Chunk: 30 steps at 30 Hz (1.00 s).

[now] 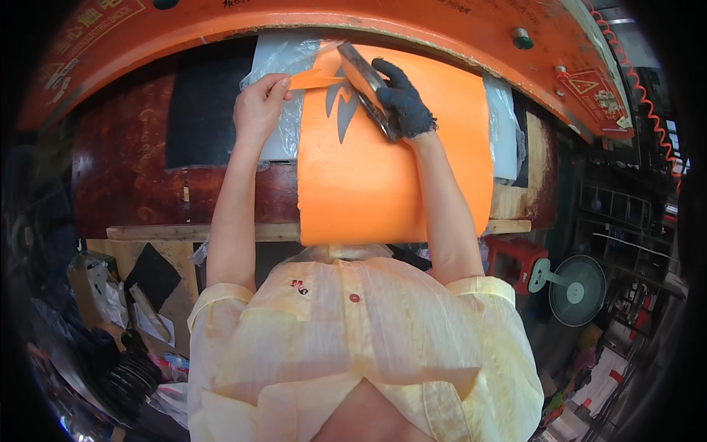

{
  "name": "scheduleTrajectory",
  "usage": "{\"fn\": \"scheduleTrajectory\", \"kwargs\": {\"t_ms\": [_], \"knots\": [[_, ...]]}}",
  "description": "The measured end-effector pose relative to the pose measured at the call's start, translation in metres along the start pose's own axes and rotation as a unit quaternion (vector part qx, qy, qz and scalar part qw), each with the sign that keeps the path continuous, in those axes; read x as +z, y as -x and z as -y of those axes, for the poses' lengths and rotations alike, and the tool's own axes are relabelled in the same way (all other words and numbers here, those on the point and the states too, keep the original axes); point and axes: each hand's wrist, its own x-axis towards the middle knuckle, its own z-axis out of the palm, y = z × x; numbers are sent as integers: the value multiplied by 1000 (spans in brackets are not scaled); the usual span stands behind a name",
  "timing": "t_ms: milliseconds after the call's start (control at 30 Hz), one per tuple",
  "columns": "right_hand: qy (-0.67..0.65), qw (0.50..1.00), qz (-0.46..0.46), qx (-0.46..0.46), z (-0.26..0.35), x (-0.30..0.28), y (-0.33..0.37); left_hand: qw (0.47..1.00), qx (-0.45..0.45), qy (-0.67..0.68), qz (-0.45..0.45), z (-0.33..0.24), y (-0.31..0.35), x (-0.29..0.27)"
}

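Observation:
A wide orange sheet (390, 184) lies over the work surface and hangs toward me at the near edge. Pointed holes in it, near its far left part, show grey beneath. Between the fingertips of my bare left hand (261, 107) is pinched a thin orange cut piece (313, 77), reaching right over the sheet. My right hand (406, 102), in a dark glove, grips a long metal cutting die (370, 92), tilted up beside the holes. The die's underside and some of my gloved fingers are hidden.
An orange machine beam (309, 13) arches across the far side, close beyond my hands. Clear plastic film (283, 62) and a black mat (206, 110) lie left of the sheet. A red stool (510, 258) and a fan (577, 290) stand at the right.

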Motion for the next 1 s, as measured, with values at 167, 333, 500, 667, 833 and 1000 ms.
{"fn": "scheduleTrajectory", "kwargs": {"t_ms": [167,333,500,667,833,1000], "knots": [[11,999,39,21,2,-4,-3,995,13,-83,-58,5,2,2],[-48,997,39,36,9,-11,-2,951,-6,-120,-284,26,-22,-63],[-61,994,51,72,15,-5,-9,941,-44,-175,-286,68,-10,-124],[-58,995,31,76,16,-2,-12,818,125,-397,-398,43,27,-104],[-39,998,44,33,13,-1,-11,976,21,205,-68,-33,13,6],[-1,997,54,49,8,-7,-10,967,-114,199,111,-57,-7,80]]}}
